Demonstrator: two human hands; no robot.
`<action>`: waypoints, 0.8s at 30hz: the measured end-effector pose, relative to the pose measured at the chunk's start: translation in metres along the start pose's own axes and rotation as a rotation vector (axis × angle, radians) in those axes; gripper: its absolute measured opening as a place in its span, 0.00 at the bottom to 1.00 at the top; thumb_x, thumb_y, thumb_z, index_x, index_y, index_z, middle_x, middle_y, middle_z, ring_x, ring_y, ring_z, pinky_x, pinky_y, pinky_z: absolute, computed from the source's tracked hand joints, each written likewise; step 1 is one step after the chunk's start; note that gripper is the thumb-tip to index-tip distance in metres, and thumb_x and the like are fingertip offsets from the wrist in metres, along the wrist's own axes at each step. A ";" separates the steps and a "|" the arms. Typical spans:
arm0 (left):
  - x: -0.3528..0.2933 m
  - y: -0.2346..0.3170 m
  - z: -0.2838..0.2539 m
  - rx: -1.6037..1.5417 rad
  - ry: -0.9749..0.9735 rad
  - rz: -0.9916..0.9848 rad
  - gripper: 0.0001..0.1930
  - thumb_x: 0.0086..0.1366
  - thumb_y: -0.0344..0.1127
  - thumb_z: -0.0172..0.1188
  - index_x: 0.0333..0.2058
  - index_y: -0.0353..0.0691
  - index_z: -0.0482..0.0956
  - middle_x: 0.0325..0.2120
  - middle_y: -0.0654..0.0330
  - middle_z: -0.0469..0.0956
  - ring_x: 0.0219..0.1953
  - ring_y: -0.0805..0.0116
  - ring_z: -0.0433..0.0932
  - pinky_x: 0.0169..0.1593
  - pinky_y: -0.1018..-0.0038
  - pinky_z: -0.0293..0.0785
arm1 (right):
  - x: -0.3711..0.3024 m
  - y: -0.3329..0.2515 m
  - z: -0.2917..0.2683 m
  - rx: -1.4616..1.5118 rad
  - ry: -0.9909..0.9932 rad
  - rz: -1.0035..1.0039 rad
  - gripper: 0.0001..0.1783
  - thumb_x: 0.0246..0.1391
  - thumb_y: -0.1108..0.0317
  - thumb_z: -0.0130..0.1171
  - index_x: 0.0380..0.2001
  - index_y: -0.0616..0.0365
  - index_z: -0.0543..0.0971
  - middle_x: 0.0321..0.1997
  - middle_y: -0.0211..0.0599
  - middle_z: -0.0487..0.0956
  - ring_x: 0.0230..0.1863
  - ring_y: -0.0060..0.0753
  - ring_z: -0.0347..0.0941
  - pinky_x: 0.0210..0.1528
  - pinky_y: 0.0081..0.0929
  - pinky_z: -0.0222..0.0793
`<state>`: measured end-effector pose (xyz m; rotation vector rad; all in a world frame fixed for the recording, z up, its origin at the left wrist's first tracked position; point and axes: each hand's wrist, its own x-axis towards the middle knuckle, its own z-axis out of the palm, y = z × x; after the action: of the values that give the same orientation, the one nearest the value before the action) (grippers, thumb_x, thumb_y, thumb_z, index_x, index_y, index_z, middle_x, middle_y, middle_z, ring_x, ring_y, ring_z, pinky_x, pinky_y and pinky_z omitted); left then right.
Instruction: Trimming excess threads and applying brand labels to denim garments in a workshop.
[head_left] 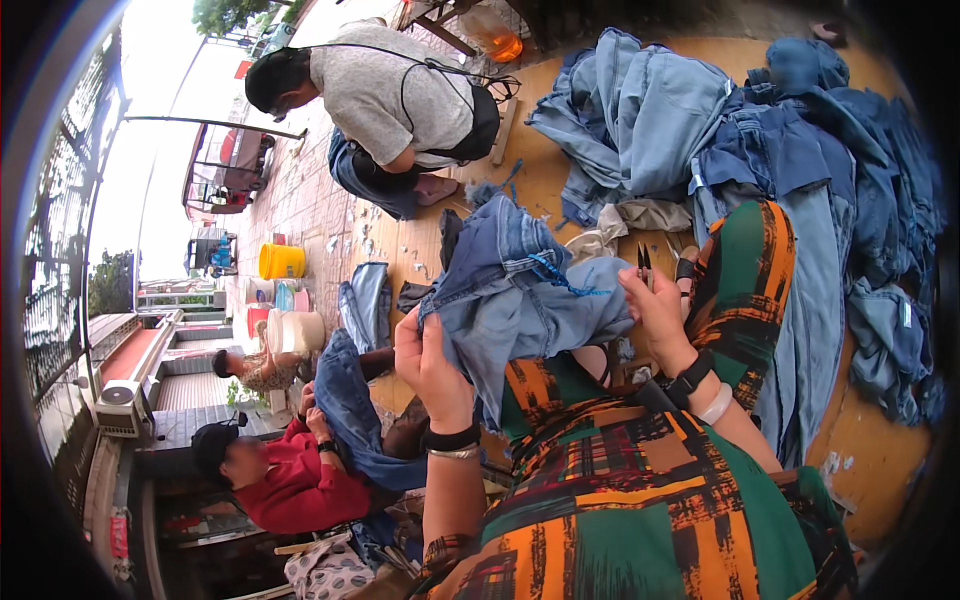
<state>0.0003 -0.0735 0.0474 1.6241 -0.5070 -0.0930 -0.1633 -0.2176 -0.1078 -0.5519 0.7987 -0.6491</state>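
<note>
A pair of light-blue jeans (pixel 500 300) lies across my lap, with a darker denim part at its top and a bright blue frayed strip (pixel 560 276) on it. My left hand (pixel 432 372) pinches the cloth at its left edge. In my right hand (pixel 658 312) is a pair of small thread snips (pixel 643 262), dark tips pointing away from me. The right fingers are close to the other edge of the denim; whether they also grip it I cannot tell.
Large heaps of blue denim (pixel 640 110) lie on the board to my right. Crumpled beige cloth (pixel 640 218) sits past my knees. A person in grey (pixel 400 95) bends ahead; another in red (pixel 300 480) handles denim at left. Beyond stand a yellow bucket (pixel 282 261) and pale tubs (pixel 295 332).
</note>
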 end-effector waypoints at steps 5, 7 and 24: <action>0.004 -0.002 -0.007 -0.037 0.041 -0.051 0.04 0.66 0.26 0.56 0.37 0.34 0.78 0.34 0.68 0.76 0.37 0.82 0.69 0.45 0.82 0.64 | -0.024 -0.025 0.020 -0.300 0.031 -0.369 0.07 0.56 0.70 0.63 0.32 0.59 0.75 0.24 0.19 0.71 0.23 0.08 0.61 0.26 0.11 0.57; 0.007 0.002 -0.005 -0.057 0.029 -0.051 0.03 0.66 0.26 0.56 0.37 0.35 0.78 0.34 0.69 0.76 0.37 0.82 0.69 0.44 0.83 0.63 | -0.039 -0.042 0.037 -0.345 -0.061 -0.571 0.06 0.54 0.73 0.63 0.31 0.59 0.75 0.24 0.19 0.71 0.24 0.08 0.62 0.26 0.12 0.58; -0.006 0.042 -0.005 -0.324 -0.024 -0.142 0.06 0.65 0.24 0.55 0.40 0.31 0.76 0.37 0.63 0.78 0.41 0.78 0.73 0.49 0.81 0.65 | -0.025 -0.042 0.097 -0.703 -0.131 -1.111 0.24 0.41 0.77 0.69 0.44 0.61 0.73 0.43 0.43 0.75 0.34 0.35 0.73 0.33 0.24 0.69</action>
<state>-0.0144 -0.0683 0.0868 1.3404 -0.3726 -0.2871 -0.1132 -0.2091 -0.0119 -1.7185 0.5280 -1.3255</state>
